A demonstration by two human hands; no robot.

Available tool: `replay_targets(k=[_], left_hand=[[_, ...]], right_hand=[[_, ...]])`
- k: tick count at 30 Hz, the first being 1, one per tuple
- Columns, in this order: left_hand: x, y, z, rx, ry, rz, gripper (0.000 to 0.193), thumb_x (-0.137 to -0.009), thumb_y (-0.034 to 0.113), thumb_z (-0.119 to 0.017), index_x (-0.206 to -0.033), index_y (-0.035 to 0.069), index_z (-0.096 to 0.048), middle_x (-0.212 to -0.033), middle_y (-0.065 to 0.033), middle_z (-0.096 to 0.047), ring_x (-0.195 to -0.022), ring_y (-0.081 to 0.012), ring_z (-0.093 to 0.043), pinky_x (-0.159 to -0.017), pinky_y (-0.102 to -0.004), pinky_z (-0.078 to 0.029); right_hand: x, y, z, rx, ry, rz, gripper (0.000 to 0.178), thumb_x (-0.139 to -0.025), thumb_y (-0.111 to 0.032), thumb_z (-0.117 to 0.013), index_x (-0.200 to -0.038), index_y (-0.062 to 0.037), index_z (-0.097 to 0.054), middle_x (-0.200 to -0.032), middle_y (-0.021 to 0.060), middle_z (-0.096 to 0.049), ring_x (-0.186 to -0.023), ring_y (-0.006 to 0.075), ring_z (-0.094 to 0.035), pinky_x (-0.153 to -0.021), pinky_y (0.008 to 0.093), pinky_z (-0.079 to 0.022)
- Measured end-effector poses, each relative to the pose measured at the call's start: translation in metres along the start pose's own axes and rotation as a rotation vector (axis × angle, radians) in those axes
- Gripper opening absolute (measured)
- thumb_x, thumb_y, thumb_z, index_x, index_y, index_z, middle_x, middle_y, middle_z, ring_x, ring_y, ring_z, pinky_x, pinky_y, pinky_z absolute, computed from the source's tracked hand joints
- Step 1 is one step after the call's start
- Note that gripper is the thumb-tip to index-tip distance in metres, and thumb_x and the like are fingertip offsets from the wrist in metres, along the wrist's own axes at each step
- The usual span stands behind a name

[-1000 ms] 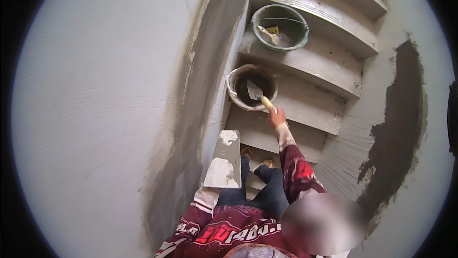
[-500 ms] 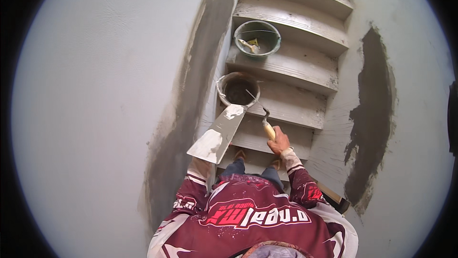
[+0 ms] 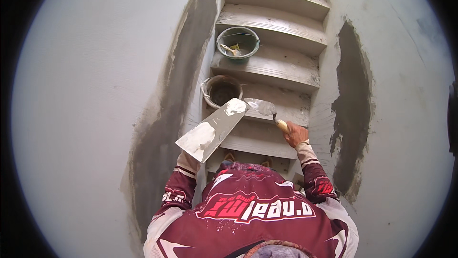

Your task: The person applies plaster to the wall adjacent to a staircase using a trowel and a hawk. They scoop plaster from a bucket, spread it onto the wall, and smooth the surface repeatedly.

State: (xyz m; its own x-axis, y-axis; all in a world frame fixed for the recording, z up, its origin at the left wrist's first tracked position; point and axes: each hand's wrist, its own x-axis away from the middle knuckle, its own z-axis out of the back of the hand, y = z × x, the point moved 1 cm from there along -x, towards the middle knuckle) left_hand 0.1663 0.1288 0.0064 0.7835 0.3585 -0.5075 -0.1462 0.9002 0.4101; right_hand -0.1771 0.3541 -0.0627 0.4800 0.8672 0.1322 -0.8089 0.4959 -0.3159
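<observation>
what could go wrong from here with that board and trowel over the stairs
Drips: the trowel in the right hand is out over the staircase, so anything loose on its blade might fall onto a step.

A knock: the lower bucket stands on a step, and the rectangular board's far end overlaps it in this view; a bump could tip it, though depth is hard to judge.
</observation>
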Motion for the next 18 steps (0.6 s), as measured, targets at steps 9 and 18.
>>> replay_targets(k=[9,18], left_hand=[[-0.028,0.017,-0.007,0.052,0.079,-0.119,0.023,-0.077,0.019,-0.068,-0.098,0.009,-0.068,-0.097,-0.0095,-0.067,-0.092,-0.0297,-0.065,-0.082,-0.0410,-0.053],[-0.028,-0.030,-0.080,0.236,-0.254,0.155,0.029,-0.079,0.034,-0.063,-0.101,0.014,-0.065,-0.095,-0.0073,-0.068,-0.089,-0.0274,-0.066,-0.075,-0.0408,-0.054]], right_hand=[[0.011,0.014,0.009,-0.024,0.066,0.180,0.020,-0.083,-0.024,-0.062,-0.097,-0.0150,-0.053,-0.079,0.0107,-0.064,-0.072,0.0332,-0.065,-0.059,0.0463,-0.049],[0.033,-0.072,-0.007,-0.252,0.055,0.407,0.017,-0.084,-0.020,-0.060,-0.098,-0.0140,-0.054,-0.078,0.0100,-0.064,-0.068,0.0313,-0.065,-0.055,0.0450,-0.050]])
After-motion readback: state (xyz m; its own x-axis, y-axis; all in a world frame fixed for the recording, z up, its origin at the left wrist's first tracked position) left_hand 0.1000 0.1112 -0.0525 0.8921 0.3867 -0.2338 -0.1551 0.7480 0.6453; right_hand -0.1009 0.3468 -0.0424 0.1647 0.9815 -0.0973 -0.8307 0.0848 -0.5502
